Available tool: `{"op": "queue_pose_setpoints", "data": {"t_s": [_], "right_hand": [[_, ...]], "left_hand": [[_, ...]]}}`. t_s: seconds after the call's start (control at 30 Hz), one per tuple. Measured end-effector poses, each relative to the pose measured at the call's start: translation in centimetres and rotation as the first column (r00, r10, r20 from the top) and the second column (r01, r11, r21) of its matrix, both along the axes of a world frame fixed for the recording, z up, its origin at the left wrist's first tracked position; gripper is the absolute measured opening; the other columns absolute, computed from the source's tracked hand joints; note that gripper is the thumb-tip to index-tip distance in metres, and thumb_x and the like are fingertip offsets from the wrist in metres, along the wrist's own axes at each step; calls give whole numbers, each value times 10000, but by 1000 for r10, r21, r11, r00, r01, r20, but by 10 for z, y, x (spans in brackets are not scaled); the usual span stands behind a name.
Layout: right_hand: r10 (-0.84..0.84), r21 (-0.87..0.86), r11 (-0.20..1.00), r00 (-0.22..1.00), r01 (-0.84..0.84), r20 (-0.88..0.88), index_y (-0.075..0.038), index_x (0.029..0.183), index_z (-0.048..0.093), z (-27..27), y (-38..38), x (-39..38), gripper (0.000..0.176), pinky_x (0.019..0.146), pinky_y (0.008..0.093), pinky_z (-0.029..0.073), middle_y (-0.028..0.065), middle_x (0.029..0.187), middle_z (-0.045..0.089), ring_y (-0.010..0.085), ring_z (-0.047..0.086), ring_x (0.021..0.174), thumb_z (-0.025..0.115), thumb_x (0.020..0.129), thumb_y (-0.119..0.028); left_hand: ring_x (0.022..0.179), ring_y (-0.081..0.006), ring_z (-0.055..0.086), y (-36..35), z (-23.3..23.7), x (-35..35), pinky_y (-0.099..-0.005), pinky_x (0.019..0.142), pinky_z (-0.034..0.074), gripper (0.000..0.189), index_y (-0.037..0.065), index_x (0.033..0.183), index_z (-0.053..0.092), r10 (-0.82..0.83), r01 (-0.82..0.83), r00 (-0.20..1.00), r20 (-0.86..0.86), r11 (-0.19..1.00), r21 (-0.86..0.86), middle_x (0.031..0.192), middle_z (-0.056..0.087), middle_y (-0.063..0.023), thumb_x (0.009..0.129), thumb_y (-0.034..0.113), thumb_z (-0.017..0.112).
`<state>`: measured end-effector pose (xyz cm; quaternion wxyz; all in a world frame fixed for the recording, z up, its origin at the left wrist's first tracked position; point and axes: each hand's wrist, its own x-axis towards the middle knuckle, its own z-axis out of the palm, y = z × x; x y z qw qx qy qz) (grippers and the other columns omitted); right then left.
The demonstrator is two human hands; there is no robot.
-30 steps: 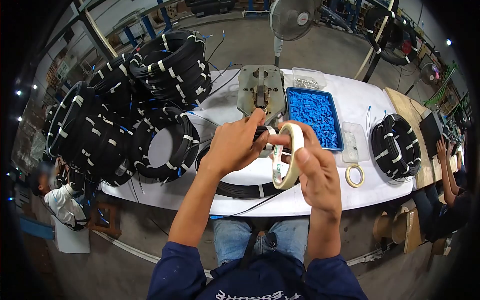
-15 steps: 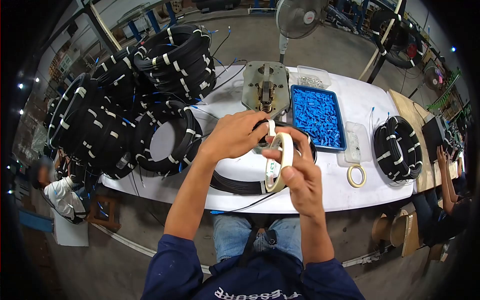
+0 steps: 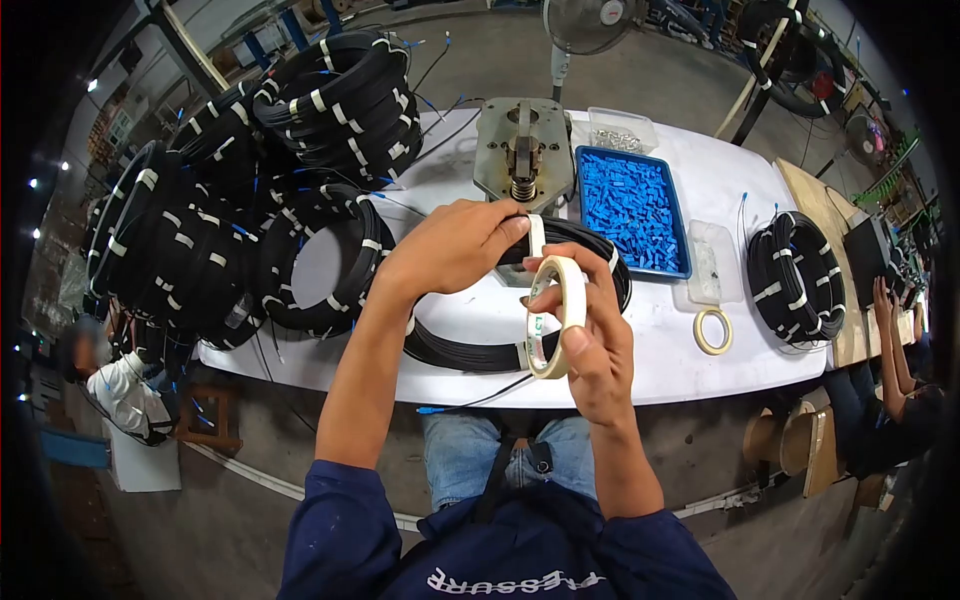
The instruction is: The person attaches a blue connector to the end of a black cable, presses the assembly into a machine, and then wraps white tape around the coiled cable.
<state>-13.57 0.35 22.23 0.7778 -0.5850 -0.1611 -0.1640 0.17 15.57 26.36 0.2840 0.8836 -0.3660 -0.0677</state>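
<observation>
A coil of black cable [image 3: 470, 353] lies in front of me on the white tabletop, with a blue-tipped end [image 3: 432, 410] hanging over the front edge. My left hand [image 3: 450, 245] is closed on the far side of this coil, its fingertips at a strip of pale tape [image 3: 536, 236] across the cable. A roll of masking tape [image 3: 573, 310] is gripped in my right hand [image 3: 600, 345], held upright above the coil's right part. The strip runs down toward the roll; whether they are joined is hidden by my fingers.
Stacked black coils [image 3: 340, 110] fill the left side. Behind the work stands a metal press [image 3: 500, 150]. To the right are a blue tray [image 3: 683, 225] of small blue parts, a second tape roll [image 3: 698, 333] and another taped coil [image 3: 795, 280]. Other people sit at both sides.
My left hand has shifted slightly left and up from the tape roll, and more of the tape strip shows. The whole view has tilted a little. The right hand still holds the roll.
</observation>
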Motion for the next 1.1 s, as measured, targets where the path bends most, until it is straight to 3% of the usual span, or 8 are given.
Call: {"op": "queue_pose_setpoints", "data": {"t_s": [0.13, 0.27, 0.47, 0.53, 0.63, 0.7, 0.93, 1.1], "right_hand": [[-28, -89, 996, 999, 31, 32, 24, 1001, 667, -19, 3, 3, 357, 1069, 439, 348, 157, 1332, 417, 288, 439, 1270, 607, 893, -311], [-73, -112, 990, 993, 83, 94, 23, 992, 659, -42, 4, 13, 423, 1027, 431, 389, 160, 1298, 448, 300, 484, 1223, 600, 893, -384], [-179, -188, 954, 945, 234, 273, 23, 913, 621, -74, 1, 40, 533, 951, 434, 459, 207, 1250, 494, 336, 572, 1122, 654, 810, -499], [-171, -159, 960, 931, 231, 322, 29, 906, 608, -86, -1, 43, 505, 958, 439, 464, 237, 1244, 486, 350, 571, 1115, 678, 788, -456], [-189, -139, 948, 859, 285, 476, 38, 886, 588, -91, 4, 49, 402, 982, 454, 460, 267, 1235, 474, 366, 564, 1117, 699, 743, -322], [-183, -94, 963, 868, 253, 462, 35, 833, 557, -96, 10, 49, 339, 1009, 463, 446, 274, 1235, 490, 381, 559, 1146, 691, 706, -249], [-228, -162, 922, 834, 351, 503, 13, 735, 494, -95, 19, 43, 240, 1046, 482, 416, 293, 1234, 560, 463, 537, 1226, 653, 615, -121], [-244, -171, 906, 807, 388, 538, -21, 767, 473, -95, 24, 47, 220, 1094, 529, 339, 285, 1204, 588, 470, 517, 1252, 636, 644, -102]], "left_hand": [[919, -437, 619, 2, -8, 5, -519, 807, 461, 346, 32, 1092, 633, -6, 9, 999, 47, 998, -60, 948, 682, -223, 1021, 322, 457], [963, -431, 616, 0, -6, 3, -479, 830, 465, 347, -2, 1150, 632, 28, -28, 998, 52, 1000, -4, 1002, 682, -227, 1031, 271, 454], [888, -418, 648, -3, -10, 6, -482, 790, 485, 462, 10, 1042, 668, 16, -13, 986, 165, 1000, -19, 882, 692, -230, 935, 452, 585], [933, -423, 630, -4, -4, 0, -477, 835, 462, 515, 1, 1115, 660, -9, 8, 992, 125, 1000, 11, 942, 686, -234, 910, 473, 636], [843, -410, 645, -3, -9, 5, -452, 770, 486, 534, -11, 1091, 665, -14, 16, 986, 164, 1000, -8, 874, 686, -225, 860, 469, 703], [757, -397, 652, 1, -17, 11, -432, 690, 494, 562, -19, 1065, 669, -34, 55, 970, 240, 995, -83, 818, 685, -213, 815, 477, 752], [752, -389, 649, 6, -18, 7, -427, 680, 490, 557, -19, 1046, 652, 1, 7, 965, 261, 1000, -28, 806, 677, -216, 827, 486, 738], [713, -399, 636, 7, -21, 11, -436, 661, 481, 551, -19, 1037, 647, -20, 26, 953, 302, 1000, -16, 771, 661, -224, 848, 493, 717]]}}
